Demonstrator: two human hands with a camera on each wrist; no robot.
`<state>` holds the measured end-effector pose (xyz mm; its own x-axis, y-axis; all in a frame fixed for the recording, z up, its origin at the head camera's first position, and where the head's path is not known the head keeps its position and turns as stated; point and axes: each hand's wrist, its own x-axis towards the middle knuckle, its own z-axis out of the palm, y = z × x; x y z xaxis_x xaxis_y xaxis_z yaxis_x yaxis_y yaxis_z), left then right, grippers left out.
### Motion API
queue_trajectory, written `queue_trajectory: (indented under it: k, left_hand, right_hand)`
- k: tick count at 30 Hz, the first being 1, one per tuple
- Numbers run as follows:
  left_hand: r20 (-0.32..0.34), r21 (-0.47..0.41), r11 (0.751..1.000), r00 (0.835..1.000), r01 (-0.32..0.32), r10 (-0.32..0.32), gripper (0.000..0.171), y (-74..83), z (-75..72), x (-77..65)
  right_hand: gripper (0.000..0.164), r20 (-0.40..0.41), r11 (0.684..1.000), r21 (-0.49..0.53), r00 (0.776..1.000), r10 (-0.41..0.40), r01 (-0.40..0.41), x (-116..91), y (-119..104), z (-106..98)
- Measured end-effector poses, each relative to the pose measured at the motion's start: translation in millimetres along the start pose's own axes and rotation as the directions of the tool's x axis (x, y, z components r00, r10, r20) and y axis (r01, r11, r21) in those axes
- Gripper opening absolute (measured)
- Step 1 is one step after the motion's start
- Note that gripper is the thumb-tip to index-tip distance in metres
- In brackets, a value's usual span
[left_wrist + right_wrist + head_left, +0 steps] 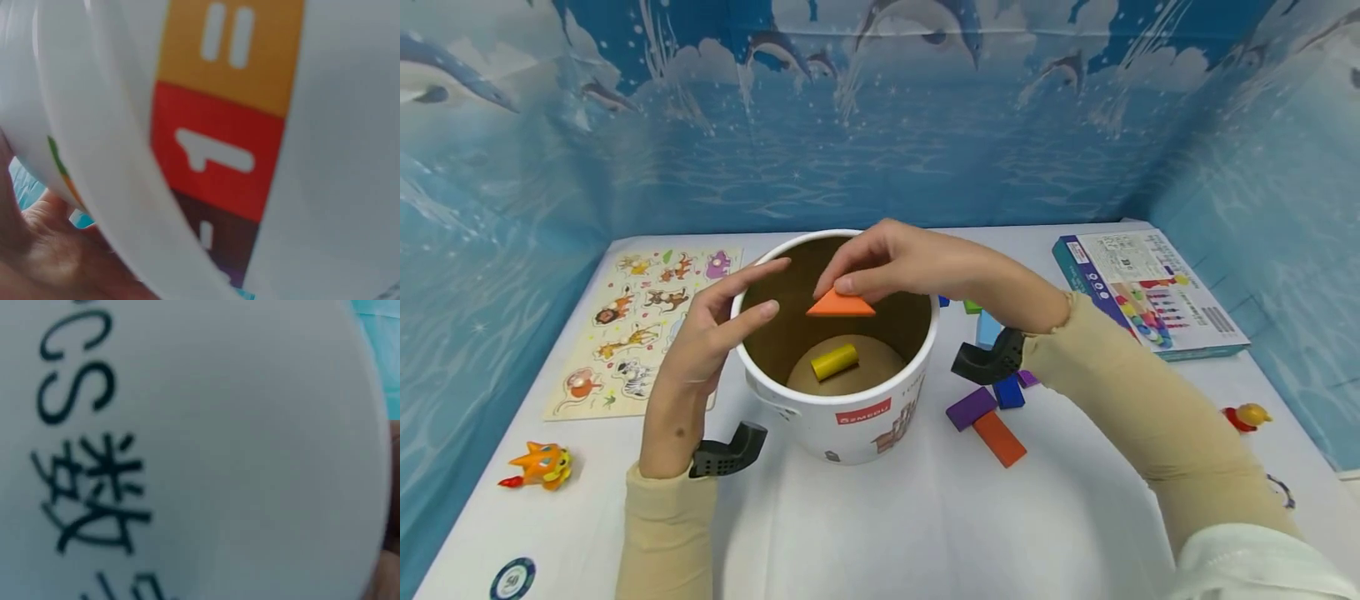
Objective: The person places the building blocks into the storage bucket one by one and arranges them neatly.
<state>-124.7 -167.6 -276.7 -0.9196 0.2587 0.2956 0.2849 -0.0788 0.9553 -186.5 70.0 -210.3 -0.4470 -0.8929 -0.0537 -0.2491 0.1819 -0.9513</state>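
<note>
A white bucket [835,425] with printed pictures stands upright at the middle of the table. A yellow cylinder block [835,362] lies on its bottom. Over the bucket's mouth, my right hand [895,260] pinches an orange triangular block [841,305] between thumb and fingers. My left hand [711,329] is at the bucket's left rim, its thumb and a finger extended over the opening; its other fingers are mostly hidden. The left wrist view has the bucket's handle [119,150] close up, with part of that hand behind it. Printed bucket wall fills most of the right wrist view.
Right of the bucket lie a purple block [972,408], a red-orange block [1000,439], a blue block [1008,392] and several others. An animal puzzle board [617,333] lies left, a boxed set [1157,292] right. An orange toy figure [541,465] sits front left.
</note>
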Motion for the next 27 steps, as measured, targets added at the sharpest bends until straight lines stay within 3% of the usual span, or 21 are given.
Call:
queue_trajectory:
  k: [3,7,11,15,19,22,24,25,27]
  left_hand:
    - [-0.005,-0.006,1.0,1.0,-0.001,0.001,0.04,-1.0,-0.2,0.2]
    - [-0.013,-0.008,1.0,1.0,-0.006,0.006,0.039,-2.2,-0.2,1.1]
    - [-0.018,-0.008,1.0,1.0,-0.011,0.011,0.039,-3.3,0.3,2.2]
    - [-0.019,-0.015,1.0,1.0,-0.018,0.018,0.039,-4.5,0.9,3.5]
    - [-0.025,-0.019,1.0,0.999,-0.021,0.02,0.039,-5.2,1.1,4.1]
    - [-0.031,-0.013,1.0,0.999,-0.02,0.019,0.039,-5.0,1.4,4.4]
    - [-0.031,0.0,1.0,0.999,-0.017,0.017,0.039,-4.5,2.0,4.8]
    - [-0.03,0.006,1.0,0.999,-0.014,0.014,0.039,-4.2,2.4,5.0]
    - [-0.029,0.016,1.0,1.0,-0.007,0.008,0.038,-3.4,3.1,5.2]
  right_hand:
    - [0.022,0.119,0.997,-0.033,0.99,0.076,-0.072,13.5,2.1,5.8]
    - [0.02,0.271,0.99,-0.116,0.956,0.111,-0.082,21.9,5.5,14.8]
    - [0.018,0.311,0.988,-0.125,0.942,0.126,-0.091,22.0,6.1,17.7]
    - [0.019,0.271,0.994,-0.08,0.959,0.088,-0.069,19.8,6.0,15.7]
    - [0.021,0.134,0.995,-0.059,0.989,-0.067,0.076,8.2,4.8,10.3]
    - [0.023,-0.059,0.983,-0.049,0.982,-0.179,0.177,-19.7,5.4,4.5]
    - [0.024,-0.231,0.98,-0.047,0.952,-0.201,0.195,-49.4,10.9,0.5]
    - [0.024,-0.328,0.985,-0.051,0.929,-0.174,0.166,-66.4,14.9,-0.7]
    - [0.026,-0.508,0.993,-0.045,0.853,-0.115,0.107,-101.6,30.8,-3.5]
